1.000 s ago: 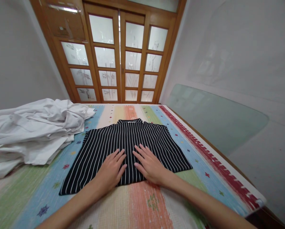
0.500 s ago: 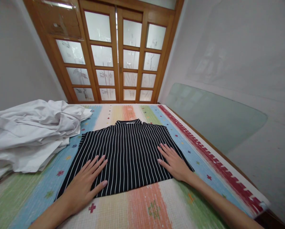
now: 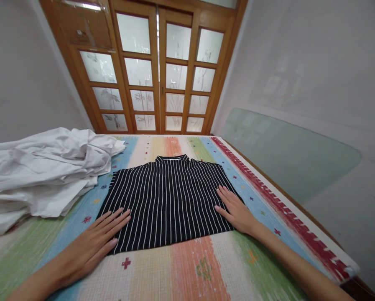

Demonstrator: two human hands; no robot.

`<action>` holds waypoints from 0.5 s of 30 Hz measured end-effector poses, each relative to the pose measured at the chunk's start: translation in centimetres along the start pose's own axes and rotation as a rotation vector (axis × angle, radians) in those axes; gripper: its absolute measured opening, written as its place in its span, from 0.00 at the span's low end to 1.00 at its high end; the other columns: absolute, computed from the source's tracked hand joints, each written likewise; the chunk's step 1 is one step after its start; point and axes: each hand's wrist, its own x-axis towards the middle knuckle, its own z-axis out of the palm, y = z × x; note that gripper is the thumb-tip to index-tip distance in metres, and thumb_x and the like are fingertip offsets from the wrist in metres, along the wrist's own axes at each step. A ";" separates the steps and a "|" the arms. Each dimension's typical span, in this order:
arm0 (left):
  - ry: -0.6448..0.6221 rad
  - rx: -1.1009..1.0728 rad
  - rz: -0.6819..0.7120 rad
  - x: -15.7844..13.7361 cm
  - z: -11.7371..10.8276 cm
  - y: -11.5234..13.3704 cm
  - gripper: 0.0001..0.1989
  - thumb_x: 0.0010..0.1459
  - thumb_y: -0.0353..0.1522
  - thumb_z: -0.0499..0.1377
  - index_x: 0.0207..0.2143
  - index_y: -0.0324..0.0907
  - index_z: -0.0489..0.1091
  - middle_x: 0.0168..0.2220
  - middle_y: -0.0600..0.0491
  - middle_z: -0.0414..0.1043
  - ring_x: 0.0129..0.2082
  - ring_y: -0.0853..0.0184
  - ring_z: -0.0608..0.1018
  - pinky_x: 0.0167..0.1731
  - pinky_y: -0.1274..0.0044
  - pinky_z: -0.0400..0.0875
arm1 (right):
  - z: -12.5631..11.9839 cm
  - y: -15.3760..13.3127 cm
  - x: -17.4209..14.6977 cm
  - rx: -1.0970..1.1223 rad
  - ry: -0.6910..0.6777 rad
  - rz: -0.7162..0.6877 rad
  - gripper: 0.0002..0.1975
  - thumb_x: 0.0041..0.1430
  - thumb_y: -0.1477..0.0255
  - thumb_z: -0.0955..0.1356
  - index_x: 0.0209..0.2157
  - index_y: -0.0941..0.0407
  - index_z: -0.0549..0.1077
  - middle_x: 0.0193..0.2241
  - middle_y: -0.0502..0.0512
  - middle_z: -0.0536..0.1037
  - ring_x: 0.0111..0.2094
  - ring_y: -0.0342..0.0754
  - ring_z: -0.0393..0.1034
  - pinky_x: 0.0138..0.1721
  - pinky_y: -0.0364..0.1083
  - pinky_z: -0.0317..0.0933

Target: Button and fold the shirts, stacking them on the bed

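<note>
A black shirt with white stripes lies flat and folded on a patterned cloth, its collar at the far side. My left hand rests flat at the shirt's near left corner, fingertips on the fabric and thumb along the hem. On the right side edge of the shirt lies my right hand, palm down with the fingers stretched out. Neither hand grips anything. Parts of the shirt's left and right edges are hidden under the hands.
The multicoloured striped cloth covers the table or bed. A heap of white cloth lies at the left. A pale glass-like panel is along the right wall. Wooden doors with glass panes stand at the back.
My left hand has slid left and outward toward the shirt's edge. My right hand stays near the right edge. The view has shifted slightly.
</note>
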 end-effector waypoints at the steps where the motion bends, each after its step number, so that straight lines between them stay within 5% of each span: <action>1: 0.004 -0.003 0.006 -0.3 -0.2 -0.2 0.34 0.66 0.40 0.51 0.70 0.55 0.40 0.68 0.56 0.53 0.66 0.64 0.60 0.65 0.68 0.53 | 0.0 0.2 0.0 0.000 0.001 -0.018 0.36 0.68 0.50 0.55 0.70 0.54 0.47 0.69 0.58 0.48 0.69 0.56 0.41 0.68 0.61 0.43; 8: 0.056 -0.003 -0.066 -1.4 -1.5 0.2 0.37 0.62 0.49 0.52 0.69 0.52 0.43 0.66 0.50 0.57 0.66 0.56 0.61 0.63 0.60 0.57 | -0.1 0.7 -0.2 -0.009 0.000 -0.061 0.37 0.67 0.50 0.57 0.70 0.54 0.45 0.69 0.59 0.47 0.69 0.57 0.42 0.67 0.62 0.44; 15: 0.054 -0.014 0.083 -1.9 -2.2 -0.7 0.31 0.64 0.37 0.53 0.68 0.58 0.49 0.63 0.56 0.64 0.61 0.61 0.70 0.60 0.67 0.64 | 0.0 0.6 -0.2 -0.007 0.012 -0.061 0.37 0.67 0.50 0.56 0.70 0.55 0.47 0.69 0.60 0.48 0.69 0.57 0.42 0.67 0.62 0.44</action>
